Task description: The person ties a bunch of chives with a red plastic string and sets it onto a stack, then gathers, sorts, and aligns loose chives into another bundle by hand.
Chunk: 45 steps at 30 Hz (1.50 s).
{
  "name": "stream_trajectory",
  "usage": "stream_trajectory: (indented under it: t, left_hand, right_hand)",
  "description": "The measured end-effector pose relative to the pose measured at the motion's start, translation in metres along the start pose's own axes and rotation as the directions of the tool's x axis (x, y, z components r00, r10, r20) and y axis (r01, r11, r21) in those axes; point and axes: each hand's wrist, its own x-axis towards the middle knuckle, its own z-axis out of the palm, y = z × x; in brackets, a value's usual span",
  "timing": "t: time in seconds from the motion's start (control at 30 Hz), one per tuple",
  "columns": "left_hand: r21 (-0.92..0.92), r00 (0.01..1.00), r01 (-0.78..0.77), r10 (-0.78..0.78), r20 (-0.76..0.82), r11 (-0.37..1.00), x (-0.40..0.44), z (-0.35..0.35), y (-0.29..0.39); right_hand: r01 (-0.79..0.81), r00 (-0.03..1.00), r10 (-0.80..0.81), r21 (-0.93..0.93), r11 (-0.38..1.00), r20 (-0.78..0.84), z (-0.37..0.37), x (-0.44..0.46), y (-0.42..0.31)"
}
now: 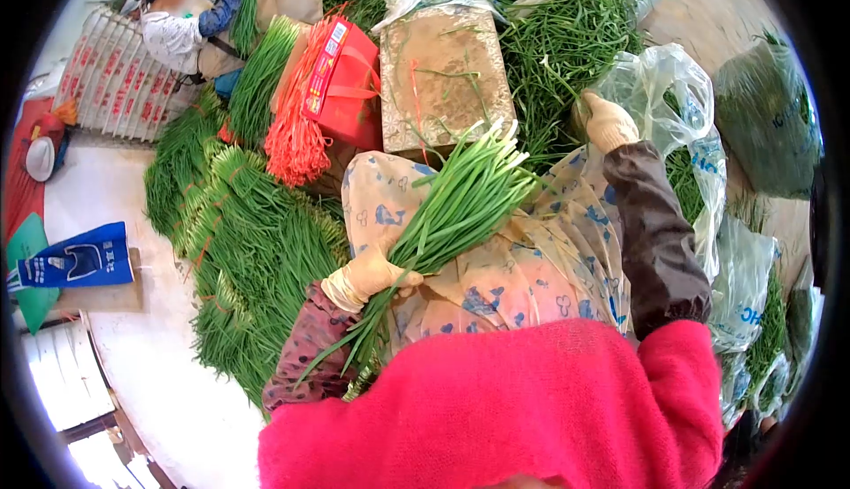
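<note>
My left hand (370, 278), in a pale glove, is closed around a thick bunch of green chives (460, 197). The bunch lies across my lap, its pale cut ends pointing up and right and its leafy tips hanging over my left sleeve. My right hand (608, 123), also gloved, is at the right edge of a loose heap of chives (567, 33). Its fingers are curled together, with a thin chive stem (560, 77) running up from them. A patterned plastic apron (496, 290) covers my lap.
In front stands a worn, dirt-covered block (443, 77) with stray stems on it. A red box (350, 81) with red ties (301, 126) is beside it. Tied bundles (257, 250) are piled at left; clear plastic bags (673, 90) of greens stand at right. Another person (181, 33) sits upper left.
</note>
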Motion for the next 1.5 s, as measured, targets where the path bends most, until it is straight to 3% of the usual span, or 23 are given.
stream_trajectory:
  t: [0.03,0.1,0.13,0.27,0.4,0.47,0.53,0.63,0.67,0.73,0.83,0.93,1.0,1.07,1.13,1.17,1.2,1.23,1.27,1.33,1.4,1.47,1.5]
  left_hand:
    - [-0.036,1.000,0.010,-0.010,-0.008,0.999,0.000,0.003,0.002]
    - [-0.063,0.998,0.048,-0.050,-0.025,0.997,0.004,0.002,0.003]
    - [-0.069,0.998,0.047,-0.049,-0.026,0.996,0.007,0.003,0.003]
    - [-0.048,0.996,0.017,-0.021,-0.089,0.999,0.020,0.009,0.008]
    - [0.161,0.996,0.038,-0.026,-0.080,0.986,0.027,0.010,0.017]
    - [0.401,0.979,-0.158,0.195,-0.054,0.903,0.027,0.009,0.012]
    - [0.500,0.953,-0.251,0.303,-0.024,0.829,0.028,0.010,0.008]
    - [0.188,0.988,-0.149,0.152,0.002,0.971,0.031,0.015,0.009]
    - [0.180,0.987,-0.158,0.159,0.005,0.971,0.028,0.016,0.012]
    - [0.636,0.979,-0.141,0.202,-0.023,0.758,0.021,0.014,0.018]
    - [0.704,0.967,-0.171,0.253,-0.013,0.689,0.018,0.008,0.008]
    - [0.730,0.946,-0.207,0.323,-0.020,0.651,0.017,0.008,0.006]
    - [0.754,0.920,-0.250,0.393,-0.012,0.608,0.012,0.011,0.005]
    - [0.893,0.915,-0.114,0.396,-0.077,0.436,0.003,0.009,0.005]
    - [0.909,0.911,-0.087,0.401,-0.093,0.408,-0.007,0.013,0.008]
    - [0.942,0.931,0.012,0.340,-0.133,0.334,-0.012,0.016,0.011]
    - [0.962,0.944,0.106,0.280,-0.176,0.250,-0.014,0.019,0.013]
    - [0.963,0.946,0.102,0.276,-0.171,0.248,-0.014,0.019,0.011]
    - [0.970,0.937,0.077,0.316,-0.149,0.229,-0.013,0.019,0.008]
    - [0.979,0.928,0.038,0.356,-0.109,0.201,-0.008,0.022,0.011]
    - [0.984,0.955,0.107,0.262,-0.141,0.139,-0.005,0.030,0.020]
    - [0.996,0.924,-0.010,0.381,-0.023,0.085,0.000,0.025,0.009]
    - [0.998,0.929,0.014,0.369,-0.036,0.061,0.001,0.028,0.012]
  right_hand:
    - [-0.007,0.996,-0.011,-0.194,0.981,-0.091,-0.011,-0.019,-0.021]
    - [0.182,0.969,-0.210,-0.192,0.964,-0.134,-0.037,-0.040,-0.054]
    - [0.380,0.919,-0.376,0.012,0.925,-0.121,-0.045,-0.046,-0.067]
    - [0.866,0.488,-0.870,-0.087,0.492,-0.071,-0.034,-0.087,-0.144]
    - [0.945,0.328,-0.930,0.058,0.323,-0.167,0.003,-0.094,-0.161]
    - [0.949,0.303,-0.939,0.144,0.282,-0.161,0.017,-0.091,-0.159]
    - [0.878,0.404,-0.907,0.329,0.348,-0.119,0.021,-0.089,-0.152]
    - [0.474,0.714,-0.696,0.784,0.401,-0.076,0.012,-0.092,-0.141]
    - [0.252,0.845,-0.534,0.912,0.325,-0.043,0.019,-0.094,-0.136]
    - [-0.058,0.969,-0.232,0.992,0.114,0.083,0.005,-0.086,-0.127]
    - [-0.279,0.949,0.045,0.899,-0.337,0.311,0.000,-0.062,-0.101]
    - [-0.280,0.945,0.047,0.872,-0.402,0.325,0.001,-0.046,-0.079]
    - [-0.134,0.978,0.116,0.952,-0.274,0.171,0.009,-0.025,-0.053]
    - [-0.084,0.966,0.125,0.731,-0.677,0.227,0.014,-0.001,-0.004]
    - [-0.150,0.899,0.374,0.962,-0.227,0.228,-0.005,0.009,0.006]
    - [-0.208,0.919,0.375,0.956,0.207,0.119,-0.004,0.007,0.006]
    - [-0.210,0.918,0.377,0.956,0.205,0.121,-0.012,-0.001,-0.006]
    - [-0.166,0.986,0.127,0.600,0.782,0.107,-0.026,-0.014,-0.027]
    - [0.085,0.965,-0.084,0.007,0.996,0.250,-0.035,-0.025,-0.048]
    - [0.279,0.832,-0.255,0.027,0.960,0.492,-0.032,-0.042,-0.093]
    - [0.379,0.775,-0.465,0.274,0.884,0.428,-0.011,-0.061,-0.123]
    - [0.472,0.821,-0.507,0.189,0.861,0.263,0.014,-0.075,-0.151]
    - [0.399,0.818,-0.454,0.219,0.890,0.353,0.018,-0.076,-0.161]
